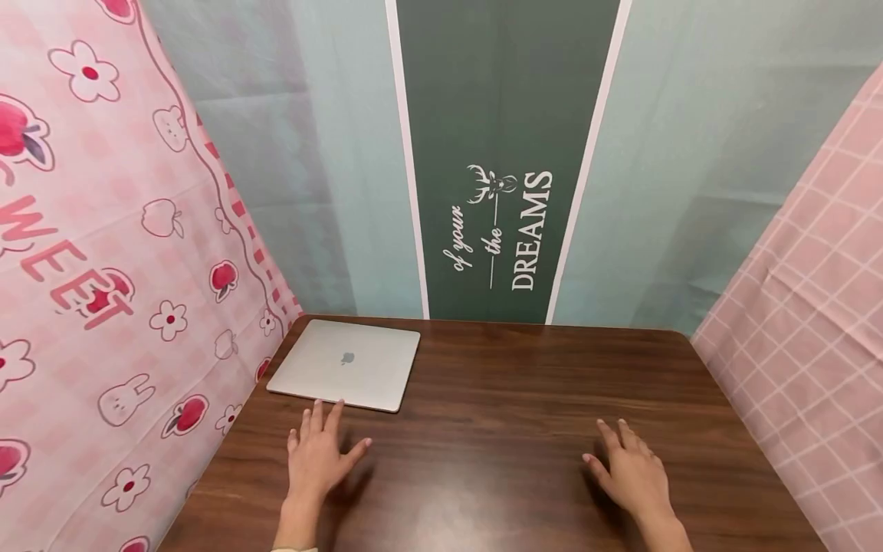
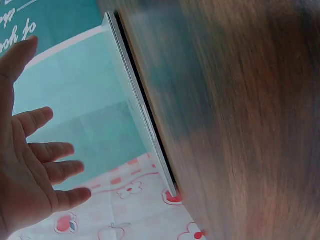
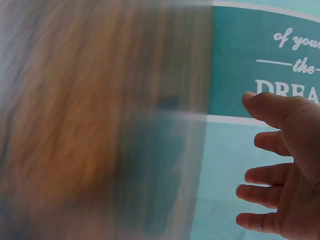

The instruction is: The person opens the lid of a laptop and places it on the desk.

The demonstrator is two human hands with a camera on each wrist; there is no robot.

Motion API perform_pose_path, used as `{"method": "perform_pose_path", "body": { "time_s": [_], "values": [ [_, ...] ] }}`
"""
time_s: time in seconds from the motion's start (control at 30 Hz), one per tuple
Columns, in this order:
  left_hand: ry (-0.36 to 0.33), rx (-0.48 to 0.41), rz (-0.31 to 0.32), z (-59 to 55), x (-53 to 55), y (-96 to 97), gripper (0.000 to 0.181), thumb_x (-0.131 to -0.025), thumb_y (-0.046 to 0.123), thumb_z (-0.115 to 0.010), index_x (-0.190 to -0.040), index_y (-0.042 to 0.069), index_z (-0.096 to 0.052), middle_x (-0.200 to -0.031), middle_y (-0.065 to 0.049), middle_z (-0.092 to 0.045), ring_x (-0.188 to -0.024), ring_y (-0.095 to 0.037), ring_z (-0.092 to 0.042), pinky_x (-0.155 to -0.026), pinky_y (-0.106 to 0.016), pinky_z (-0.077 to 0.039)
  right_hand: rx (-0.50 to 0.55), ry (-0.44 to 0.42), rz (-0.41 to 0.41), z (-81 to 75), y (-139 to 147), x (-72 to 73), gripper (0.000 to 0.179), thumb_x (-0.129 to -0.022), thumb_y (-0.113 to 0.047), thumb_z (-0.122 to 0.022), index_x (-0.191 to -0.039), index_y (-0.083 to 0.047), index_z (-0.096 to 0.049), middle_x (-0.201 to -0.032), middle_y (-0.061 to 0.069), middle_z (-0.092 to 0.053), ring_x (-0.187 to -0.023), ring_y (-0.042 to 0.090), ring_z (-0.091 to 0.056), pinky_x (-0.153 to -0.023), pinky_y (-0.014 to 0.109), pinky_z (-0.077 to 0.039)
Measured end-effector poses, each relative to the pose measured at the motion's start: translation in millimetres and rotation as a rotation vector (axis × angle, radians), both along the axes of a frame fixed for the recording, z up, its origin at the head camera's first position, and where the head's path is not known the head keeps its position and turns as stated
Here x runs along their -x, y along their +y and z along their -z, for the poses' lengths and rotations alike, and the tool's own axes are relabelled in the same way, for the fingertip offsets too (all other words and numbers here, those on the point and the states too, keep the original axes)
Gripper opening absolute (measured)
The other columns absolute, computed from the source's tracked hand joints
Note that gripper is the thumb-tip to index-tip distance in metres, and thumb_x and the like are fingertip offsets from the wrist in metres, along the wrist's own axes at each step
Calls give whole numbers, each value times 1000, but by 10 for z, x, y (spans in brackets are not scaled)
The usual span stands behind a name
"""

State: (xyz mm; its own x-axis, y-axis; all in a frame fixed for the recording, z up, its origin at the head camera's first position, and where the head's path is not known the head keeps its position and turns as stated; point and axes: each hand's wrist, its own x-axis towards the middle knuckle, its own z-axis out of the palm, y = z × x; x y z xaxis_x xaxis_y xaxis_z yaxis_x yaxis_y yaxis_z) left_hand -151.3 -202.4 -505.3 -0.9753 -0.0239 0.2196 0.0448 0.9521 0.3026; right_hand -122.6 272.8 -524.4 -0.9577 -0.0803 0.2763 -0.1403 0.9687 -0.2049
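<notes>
A closed silver laptop (image 1: 375, 364) with an apple logo lies flat at the far left of the wooden table. My left hand (image 1: 317, 458) is just in front of its near edge, fingers spread and holding nothing; in the head view two fingertips overlap that edge. The left wrist view shows the laptop's thin side (image 2: 142, 107) past the spread fingers of the left hand (image 2: 30, 165). Over the right part of the table, my right hand (image 1: 632, 471) has its fingers extended and grips nothing. In the right wrist view the right hand (image 3: 295, 175) shows its thumb and fingers apart.
The brown wooden table (image 1: 510, 429) meets a green and teal cloth backdrop (image 1: 503, 100) with white lettering at its far edge. A pink fruit-patterned cloth (image 1: 159, 261) hangs along the left side, and a pink checked cloth (image 1: 814, 307) along the right.
</notes>
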Motion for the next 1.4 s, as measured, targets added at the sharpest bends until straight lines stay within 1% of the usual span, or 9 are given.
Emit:
{"method": "perform_pose_path", "body": {
  "time_s": [0.1, 0.27, 0.5, 0.63, 0.8, 0.93, 1.0, 1.2, 1.4],
  "values": [
    [-9, -21, -16, 11, 7, -36, 82, -73, 54, -69, -137, 8, -44, -137, -31, -35, -122, -48, -36, -89, -67, -28, 34, 30, -21, -17, -83, 19, 61, -78, -30, -74, -127, 0, -51, -123, 40, -44, -95, 57, -50, -62, 62, -45],
    [-4, -58, -37, 33, 29, -93, 77, -75, 49, -71, -134, 7, -46, -134, -30, -40, -116, -47, -43, -82, -65, -34, 95, 65, -55, -48, -270, 79, 59, -78, -26, -75, -126, 0, -53, -121, 37, -47, -91, 55, -53, -64, 60, -46],
    [-20, -98, -54, 53, 42, -191, 75, -75, 48, -71, -133, 6, -47, -135, -30, -39, -118, -47, -41, -84, -65, -33, 155, 38, -74, -22, -530, 117, 60, -76, -25, -76, -126, 0, -53, -122, 35, -48, -97, 54, -53, -71, 64, -44],
    [-19, -104, -67, 29, 58, -269, 75, -75, 47, -71, -133, 6, -46, -134, -30, -39, -118, -48, -40, -86, -67, -30, 184, 27, -95, 9, -680, 156, 61, -76, -27, -76, -126, -1, -53, -122, 34, -49, -99, 52, -53, -72, 63, -44],
    [-22, -110, -64, 0, 122, -342, 75, -77, 47, -69, -133, 4, -45, -134, -31, -39, -120, -48, -38, -87, -68, -28, 224, 33, -137, 33, -891, 223, 60, -75, -28, -77, -126, -3, -55, -122, 30, -51, -99, 48, -55, -72, 61, -45],
    [-41, -105, -64, 11, 161, -391, 75, -77, 47, -69, -132, 3, -46, -134, -31, -39, -120, -48, -37, -87, -69, -27, 236, 9, -166, 54, -1073, 262, 60, -76, -28, -76, -126, -5, -55, -123, 26, -52, -103, 45, -54, -74, 61, -45],
    [-38, -97, -66, 18, 180, -421, 75, -76, 47, -70, -132, 3, -46, -133, -32, -39, -119, -48, -38, -86, -70, -27, 235, 11, -181, 70, -1164, 288, 60, -75, -28, -76, -126, -6, -55, -124, 25, -52, -105, 44, -54, -76, 59, -45],
    [-50, -87, -80, 12, 246, -524, 74, -77, 45, -70, -132, 2, -45, -134, -32, -38, -120, -49, -36, -88, -70, -25, 244, 42, -261, 106, -1418, 383, 59, -74, -27, -77, -125, -5, -56, -123, 23, -53, -104, 42, -55, -77, 55, -46],
    [-70, -95, -90, 63, 330, -672, 75, -78, 46, -69, -133, 1, -44, -134, -33, -36, -120, -49, -35, -88, -70, -24, 277, 8, -321, 119, -1642, 481, 59, -75, -27, -76, -125, -4, -55, -123, 23, -53, -106, 40, -54, -81, 53, -46]
  ]
}}
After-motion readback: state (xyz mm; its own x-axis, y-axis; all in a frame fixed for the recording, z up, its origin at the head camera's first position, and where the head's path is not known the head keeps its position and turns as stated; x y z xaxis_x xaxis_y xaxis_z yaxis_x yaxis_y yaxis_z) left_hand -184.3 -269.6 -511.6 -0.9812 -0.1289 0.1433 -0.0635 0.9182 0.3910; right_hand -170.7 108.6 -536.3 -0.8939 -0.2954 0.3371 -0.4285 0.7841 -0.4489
